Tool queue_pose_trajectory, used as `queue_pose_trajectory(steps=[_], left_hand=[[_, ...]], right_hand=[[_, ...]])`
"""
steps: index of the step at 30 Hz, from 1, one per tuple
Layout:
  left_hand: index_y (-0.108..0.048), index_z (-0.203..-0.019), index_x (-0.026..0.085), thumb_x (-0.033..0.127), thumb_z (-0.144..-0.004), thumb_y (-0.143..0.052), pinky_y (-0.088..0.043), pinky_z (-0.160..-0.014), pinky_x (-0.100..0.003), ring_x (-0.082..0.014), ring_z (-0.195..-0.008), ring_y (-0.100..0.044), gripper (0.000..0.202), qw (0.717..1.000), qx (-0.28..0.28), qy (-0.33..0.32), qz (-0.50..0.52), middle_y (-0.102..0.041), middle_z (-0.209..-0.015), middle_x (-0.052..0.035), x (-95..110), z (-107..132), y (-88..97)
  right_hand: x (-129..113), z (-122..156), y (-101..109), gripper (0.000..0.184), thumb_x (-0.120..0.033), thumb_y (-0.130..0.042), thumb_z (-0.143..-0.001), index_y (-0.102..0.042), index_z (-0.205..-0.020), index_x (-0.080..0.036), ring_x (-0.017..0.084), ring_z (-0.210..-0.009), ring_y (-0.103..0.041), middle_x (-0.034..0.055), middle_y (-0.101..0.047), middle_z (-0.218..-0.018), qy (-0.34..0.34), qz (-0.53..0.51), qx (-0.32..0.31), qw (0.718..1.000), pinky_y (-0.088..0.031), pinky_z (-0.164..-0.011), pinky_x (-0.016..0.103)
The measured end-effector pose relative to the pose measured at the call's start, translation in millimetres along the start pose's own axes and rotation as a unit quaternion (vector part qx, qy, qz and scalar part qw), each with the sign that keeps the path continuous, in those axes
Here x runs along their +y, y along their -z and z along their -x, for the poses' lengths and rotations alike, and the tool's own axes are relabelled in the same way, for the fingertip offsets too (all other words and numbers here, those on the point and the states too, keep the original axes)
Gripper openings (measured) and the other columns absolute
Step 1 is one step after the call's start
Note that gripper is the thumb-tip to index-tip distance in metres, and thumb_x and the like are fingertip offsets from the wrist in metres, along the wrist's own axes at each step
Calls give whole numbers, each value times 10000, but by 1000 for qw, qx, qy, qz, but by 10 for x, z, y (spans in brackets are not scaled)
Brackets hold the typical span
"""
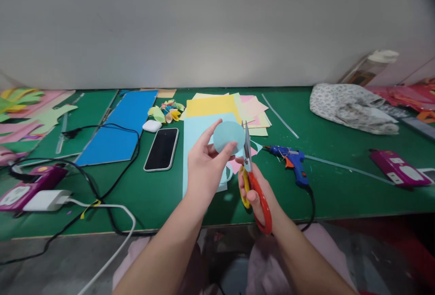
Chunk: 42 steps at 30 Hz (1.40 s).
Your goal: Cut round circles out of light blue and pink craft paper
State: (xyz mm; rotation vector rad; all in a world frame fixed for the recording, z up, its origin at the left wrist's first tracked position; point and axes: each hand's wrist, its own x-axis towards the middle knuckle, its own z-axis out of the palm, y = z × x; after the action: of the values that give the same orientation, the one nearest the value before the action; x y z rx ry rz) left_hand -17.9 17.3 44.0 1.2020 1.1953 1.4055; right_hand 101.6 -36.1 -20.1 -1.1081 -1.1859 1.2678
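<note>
My left hand (205, 163) pinches a light blue paper circle (228, 136) between thumb and fingers, held up above the green table (333, 181). My right hand (256, 191) grips red and yellow scissors (253, 181), blades pointing up against the right edge of the circle. Below the hands lies a light blue paper sheet (197, 136), with pink and blue offcuts around it.
A stack of coloured paper (224, 104) lies behind. Also on the table: a phone (161, 148), white earbud case (152, 126), blue sheet (118, 127), folded paper petals (168, 111), blue glue gun (292, 161) with cord, black and white cables at left, pink boxes, patterned cloth (350, 107).
</note>
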Motion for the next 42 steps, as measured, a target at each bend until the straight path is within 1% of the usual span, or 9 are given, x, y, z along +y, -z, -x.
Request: queue_pose_trajectory(steps=[3, 7, 10, 14, 17, 20, 25, 30, 42], left_hand=[[-590, -1219, 222, 298, -665, -750, -605, -604, -273, -138, -669, -657, 582, 1000, -10, 22, 21, -699, -801, 7, -6, -11, 9], [-691, -940, 171, 327, -657, -761, -590, -591, -243, -127, -659, -645, 330, 999, -11, 24, 46, -693, -736, 10, -7, -21, 27], [-695, -841, 160, 339, -657, -763, -588, -597, -246, -121, -646, -630, 266, 999, -3, 22, 43, -684, -715, 11, -6, -21, 31], [-703, -816, 160, 345, -652, -767, -584, -586, -239, -111, -618, -615, 255, 999, 12, 17, 34, -682, -700, 14, -16, -19, 20], [-712, -808, 166, 349, -661, -760, -588, -595, -241, -104, -604, -610, 239, 1000, 19, 7, 19, -682, -689, 19, -28, -15, 11], [-719, -797, 167, 345, -668, -755, -592, -599, -242, -99, -591, -602, 223, 1000, 15, 5, 9, -677, -675, 23, -36, -11, 9], [-724, -801, 171, 333, -672, -758, -594, -589, -229, -89, -577, -598, 210, 1000, 4, 6, 21, -677, -674, 27, -49, -12, 14], [-727, -805, 183, 330, -669, -763, -596, -588, -229, -88, -584, -599, 203, 1000, 0, 8, 29, -682, -675, 30, -53, -17, 16], [-722, -792, 179, 335, -665, -761, -589, -583, -225, -107, -612, -628, 205, 1000, 14, 4, 20, -691, -692, 23, -10, -16, 13]], right_hand=[[25, 2, 5, 936, -847, -528, -557, -461, -1263, -236, 102, -554, -367, -28, -422, -756, 12, -5, -4, 1000, -337, -483, 248], [30, 6, 14, 950, -853, -523, -552, -453, -1274, -239, 106, -566, -370, -24, -423, -772, 8, -4, -11, 1000, -339, -490, 250], [31, 6, 22, 968, -865, -505, -549, -447, -1285, -239, 104, -555, -372, -27, -420, -765, 9, 8, -14, 1000, -336, -479, 247], [10, 8, 28, 979, -863, -505, -550, -443, -1289, -224, 105, -553, -383, -24, -429, -761, 18, 21, -20, 999, -338, -483, 249], [-21, 13, 24, 978, -864, -506, -545, -439, -1285, -229, 104, -557, -375, -25, -423, -771, 5, 16, -23, 1000, -338, -478, 244], [-26, 14, 22, 967, -860, -513, -548, -435, -1284, -238, 101, -556, -369, -28, -416, -774, -5, 7, -26, 1000, -350, -480, 240], [23, -2, 31, 949, -860, -495, -567, -454, -1277, -232, 103, -548, -386, -26, -431, -747, 17, 25, -19, 999, -343, -479, 242], [37, -7, 32, 933, -853, -505, -568, -455, -1268, -238, 103, -546, -377, -33, -420, -740, 12, 14, -15, 1000, -341, -483, 247], [76, -28, 44, 954, -851, -527, -544, -454, -1271, -238, 84, -515, -386, -34, -418, -745, 16, 13, -24, 999, -376, -445, 226]])
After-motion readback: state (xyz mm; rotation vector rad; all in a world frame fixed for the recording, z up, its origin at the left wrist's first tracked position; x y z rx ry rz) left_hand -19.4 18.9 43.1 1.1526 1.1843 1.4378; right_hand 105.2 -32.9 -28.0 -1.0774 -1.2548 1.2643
